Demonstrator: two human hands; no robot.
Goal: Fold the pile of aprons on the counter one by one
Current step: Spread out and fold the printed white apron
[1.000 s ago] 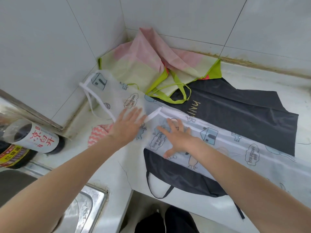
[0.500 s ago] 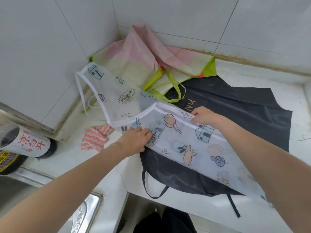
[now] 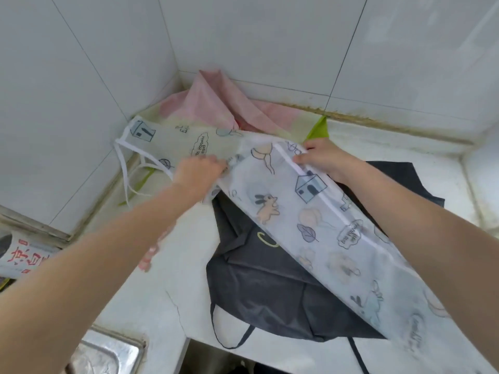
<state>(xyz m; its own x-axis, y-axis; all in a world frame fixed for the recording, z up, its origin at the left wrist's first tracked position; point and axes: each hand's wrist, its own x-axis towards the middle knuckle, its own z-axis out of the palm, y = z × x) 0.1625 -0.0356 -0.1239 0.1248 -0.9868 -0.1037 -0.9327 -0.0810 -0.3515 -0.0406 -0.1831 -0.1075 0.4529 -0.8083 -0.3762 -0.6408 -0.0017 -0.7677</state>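
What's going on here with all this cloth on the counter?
A person is folding aprons in a tiled kitchen corner. Both hands grip a see-through cartoon-print apron: the left hand pinches its near edge, and the right hand holds its white-trimmed far edge. It lies over a dark grey apron spread on the counter. A pink and green apron sits bunched in the corner, not yet folded.

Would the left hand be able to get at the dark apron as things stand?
Probably yes, once it lets go: the left hand is gripping the cartoon-print apron, but the dark apron lies partly uncovered just below that hand, with nothing over its near part.
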